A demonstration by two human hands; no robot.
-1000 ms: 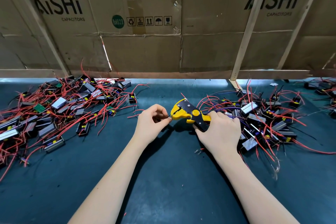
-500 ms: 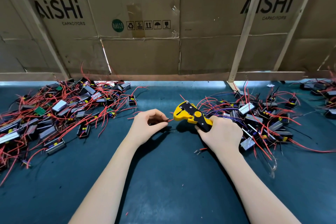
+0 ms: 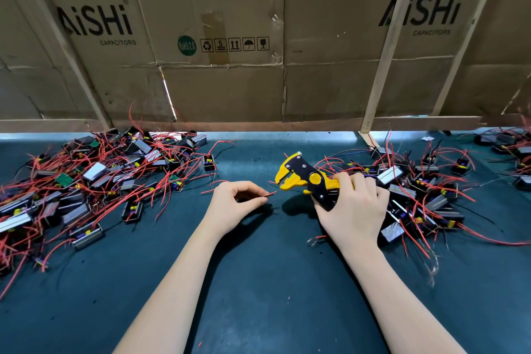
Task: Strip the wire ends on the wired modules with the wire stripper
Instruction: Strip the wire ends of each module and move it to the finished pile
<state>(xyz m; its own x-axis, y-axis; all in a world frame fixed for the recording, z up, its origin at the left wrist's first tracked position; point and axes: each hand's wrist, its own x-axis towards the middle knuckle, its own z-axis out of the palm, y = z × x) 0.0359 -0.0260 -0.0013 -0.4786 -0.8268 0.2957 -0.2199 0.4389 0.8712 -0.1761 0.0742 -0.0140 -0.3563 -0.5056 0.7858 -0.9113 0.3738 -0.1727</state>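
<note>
Left hand pinches a thin, limp red wire near its tip, just short of the wire stripper gripped by the right hand; best held close to the end.

Printed on the cardboard boxes behind the counter: "AiSHi CAPACITORS" at left and right, plus a green "RoHS 2.0" roundel beside handling symbols, one numbered "5".
</note>
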